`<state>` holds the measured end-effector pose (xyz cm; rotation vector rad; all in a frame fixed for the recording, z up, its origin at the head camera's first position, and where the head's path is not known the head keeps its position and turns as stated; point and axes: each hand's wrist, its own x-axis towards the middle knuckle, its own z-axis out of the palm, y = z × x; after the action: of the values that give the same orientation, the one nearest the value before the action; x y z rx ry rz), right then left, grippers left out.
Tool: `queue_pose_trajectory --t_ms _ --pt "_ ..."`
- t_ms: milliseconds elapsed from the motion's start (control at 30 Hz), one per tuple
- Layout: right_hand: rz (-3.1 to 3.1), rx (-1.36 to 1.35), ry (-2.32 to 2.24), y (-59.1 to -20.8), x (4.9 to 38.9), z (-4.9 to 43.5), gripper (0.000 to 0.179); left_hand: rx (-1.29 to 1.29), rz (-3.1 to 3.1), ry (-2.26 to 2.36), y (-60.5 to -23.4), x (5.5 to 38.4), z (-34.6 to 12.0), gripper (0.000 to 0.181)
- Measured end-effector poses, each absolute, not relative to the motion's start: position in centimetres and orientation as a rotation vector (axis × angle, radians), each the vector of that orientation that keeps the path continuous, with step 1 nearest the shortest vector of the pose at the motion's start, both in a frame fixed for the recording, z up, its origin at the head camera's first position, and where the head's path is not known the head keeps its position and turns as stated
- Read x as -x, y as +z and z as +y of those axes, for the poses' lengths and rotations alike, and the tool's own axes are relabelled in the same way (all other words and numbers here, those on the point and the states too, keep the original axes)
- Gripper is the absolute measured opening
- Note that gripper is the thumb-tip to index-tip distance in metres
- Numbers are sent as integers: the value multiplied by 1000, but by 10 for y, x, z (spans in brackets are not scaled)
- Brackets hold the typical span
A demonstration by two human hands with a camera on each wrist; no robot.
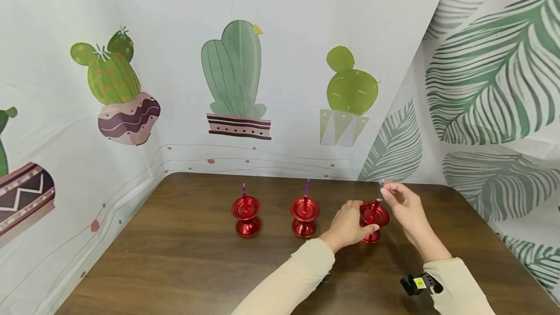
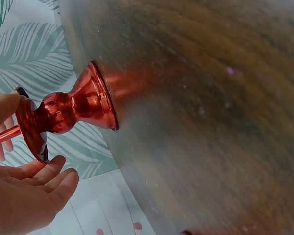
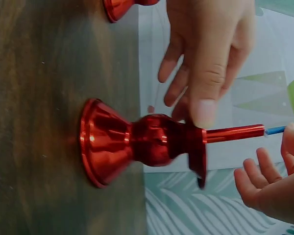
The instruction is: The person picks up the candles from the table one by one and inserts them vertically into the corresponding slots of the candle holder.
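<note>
My left hand (image 1: 347,225) grips the rim of the dish on the rightmost red metal candle holder (image 3: 154,139). In the left wrist view its thumb and fingers lie at opposite sides of the dish. My right hand (image 1: 404,205) pinches a thin blue candle (image 3: 277,130) between thumb and finger. The candle's lower end is right at the top of the holder's red upright tube (image 3: 235,133). The holder stands upright on the wooden table (image 1: 197,266).
To the left stand two more red holders, the middle one (image 1: 304,227) and the left one (image 1: 248,227), each bearing a purple candle, the middle candle (image 1: 307,187) and the left candle (image 1: 244,189). Behind the table hangs a white cloth (image 1: 293,86) printed with cacti and leaves.
</note>
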<state>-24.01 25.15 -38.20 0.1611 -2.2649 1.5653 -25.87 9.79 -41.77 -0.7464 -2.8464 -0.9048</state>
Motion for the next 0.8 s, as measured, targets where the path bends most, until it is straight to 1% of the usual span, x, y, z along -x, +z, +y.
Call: queue_pose_trajectory --t_ms 133,267,400,633,800 --pt "-2184 -223 1653 -392 244 250 22 751 -2846 -900 -417 259 98 63" --pt "-2146 -263 1631 -398 246 248 12 758 -2843 -894 -417 259 98 63" --pt "-2141 -287 1526 -402 247 247 12 755 -2836 -883 -417 259 99 63" --pt "-2155 -318 1394 -408 248 243 3 753 -2842 -875 -417 260 99 62" --pt "-2167 -305 1306 -409 247 240 4 765 -2836 -834 -418 258 99 61"
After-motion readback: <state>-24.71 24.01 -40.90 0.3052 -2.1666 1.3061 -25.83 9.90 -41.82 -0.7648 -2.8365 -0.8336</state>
